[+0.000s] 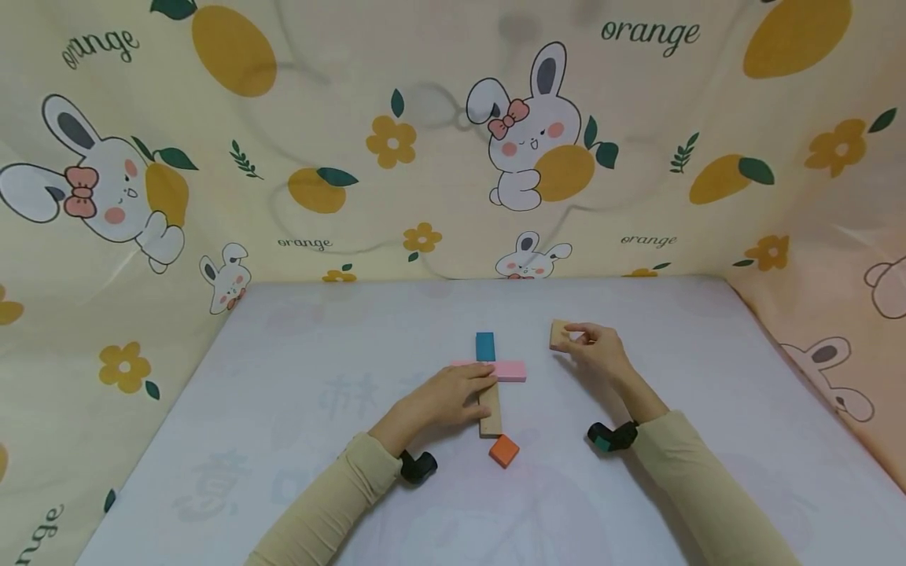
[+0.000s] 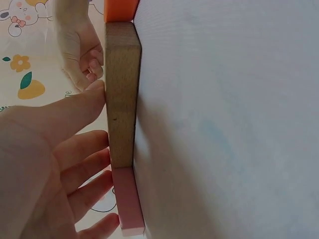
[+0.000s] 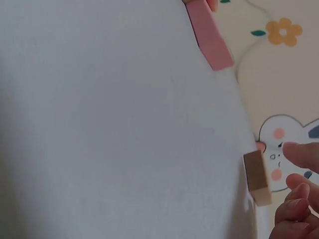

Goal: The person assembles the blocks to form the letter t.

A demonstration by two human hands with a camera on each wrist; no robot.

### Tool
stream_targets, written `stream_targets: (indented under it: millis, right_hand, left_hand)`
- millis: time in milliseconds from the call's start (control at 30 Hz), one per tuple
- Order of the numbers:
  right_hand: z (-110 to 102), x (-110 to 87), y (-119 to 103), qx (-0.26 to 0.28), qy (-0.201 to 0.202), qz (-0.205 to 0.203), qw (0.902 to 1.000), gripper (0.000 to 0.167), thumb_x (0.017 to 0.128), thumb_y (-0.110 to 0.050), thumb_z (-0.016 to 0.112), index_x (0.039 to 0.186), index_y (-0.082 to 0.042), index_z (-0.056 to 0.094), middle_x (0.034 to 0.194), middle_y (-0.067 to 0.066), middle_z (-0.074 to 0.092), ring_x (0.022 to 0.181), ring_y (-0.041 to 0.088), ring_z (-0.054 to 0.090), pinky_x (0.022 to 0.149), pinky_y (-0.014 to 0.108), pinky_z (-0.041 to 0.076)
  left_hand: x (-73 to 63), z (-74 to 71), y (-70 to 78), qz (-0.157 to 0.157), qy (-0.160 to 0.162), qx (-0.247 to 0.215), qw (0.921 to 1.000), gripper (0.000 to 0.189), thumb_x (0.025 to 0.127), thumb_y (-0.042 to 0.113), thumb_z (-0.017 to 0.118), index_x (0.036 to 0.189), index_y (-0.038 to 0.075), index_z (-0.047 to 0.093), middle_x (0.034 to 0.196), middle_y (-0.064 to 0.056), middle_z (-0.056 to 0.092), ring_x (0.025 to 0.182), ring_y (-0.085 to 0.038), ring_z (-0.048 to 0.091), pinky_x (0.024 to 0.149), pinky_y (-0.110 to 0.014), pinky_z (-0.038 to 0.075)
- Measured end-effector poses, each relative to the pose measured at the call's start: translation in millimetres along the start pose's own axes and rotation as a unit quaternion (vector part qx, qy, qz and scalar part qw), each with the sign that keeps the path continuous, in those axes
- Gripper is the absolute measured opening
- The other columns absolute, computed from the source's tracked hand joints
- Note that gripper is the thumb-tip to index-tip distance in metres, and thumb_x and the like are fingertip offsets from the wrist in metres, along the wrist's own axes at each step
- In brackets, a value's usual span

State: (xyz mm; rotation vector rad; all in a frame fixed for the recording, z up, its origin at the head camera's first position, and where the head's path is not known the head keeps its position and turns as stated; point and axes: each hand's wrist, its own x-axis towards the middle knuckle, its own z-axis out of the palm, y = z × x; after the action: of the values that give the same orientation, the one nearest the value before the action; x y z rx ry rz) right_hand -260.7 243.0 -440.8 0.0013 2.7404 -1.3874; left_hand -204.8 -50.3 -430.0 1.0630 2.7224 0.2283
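My left hand rests with spread, fairly straight fingers along a long plain wooden block and a pink block. In the left wrist view its thumb touches the wooden block's upper edge. The pink block lies crosswise at the wooden block's far end, with a blue block beyond it. At the near end sits an orange block, turned at an angle. Off to the right, my right hand is over a small wooden block; in the right wrist view thumb and fingers stand apart, a gap between them and the block.
A white tabletop lies under the blocks, with faint printing on it. Behind it and along both sides hangs a cloth printed with rabbits and oranges. Dark cameras are strapped to both wrists.
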Motion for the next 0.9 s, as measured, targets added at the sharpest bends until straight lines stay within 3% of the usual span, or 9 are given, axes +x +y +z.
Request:
stream_targets:
  millis: [267,433,667,900]
  right_hand:
    - [-7,10.2,9,0.004,-0.037,0.019,0.9991,0.065,0.087,-0.027,0.071,0.140,-0.001,0.045,0.077,-0.006,0.046,0.064,0.003,0.042,0.056,0.018,0.038]
    - [-9,17.7,10,0.023,-0.063,0.030,0.9973,0.075,0.085,-0.027,0.074,0.145,-0.001,0.038,0.073,-0.009,0.046,0.057,0.001,0.039,0.051,0.019,0.034]
    - [-8,24.6,10,0.043,-0.076,0.033,0.9956,0.079,0.083,-0.018,0.075,0.147,0.000,0.033,0.066,-0.014,0.045,0.052,0.000,0.034,0.047,0.019,0.031]
    - [-7,28.6,9,0.019,-0.083,0.042,0.9955,0.082,0.081,-0.020,0.077,0.147,-0.001,0.034,0.066,-0.012,0.042,0.056,0.001,0.035,0.050,0.020,0.032]
  left_hand:
    - [0.2,0.4,-1.0,0.002,0.000,0.002,1.0000,0.058,0.097,0.042,0.053,0.147,0.016,0.041,0.158,0.001,0.035,0.148,-0.017,0.032,0.121,-0.040,0.031]
    - [0.9,-0.1,-1.2,0.003,0.000,-0.001,1.0000,0.059,0.096,0.042,0.054,0.147,0.016,0.041,0.158,0.000,0.036,0.148,-0.018,0.032,0.121,-0.040,0.031]
    - [0.6,0.2,-1.1,0.004,0.002,0.007,1.0000,0.059,0.096,0.043,0.054,0.147,0.016,0.041,0.158,0.001,0.036,0.148,-0.017,0.033,0.120,-0.039,0.032]
    - [0.5,0.9,-1.4,-0.001,-0.001,0.007,1.0000,0.059,0.097,0.044,0.053,0.148,0.018,0.040,0.158,0.002,0.034,0.148,-0.016,0.031,0.121,-0.038,0.031]
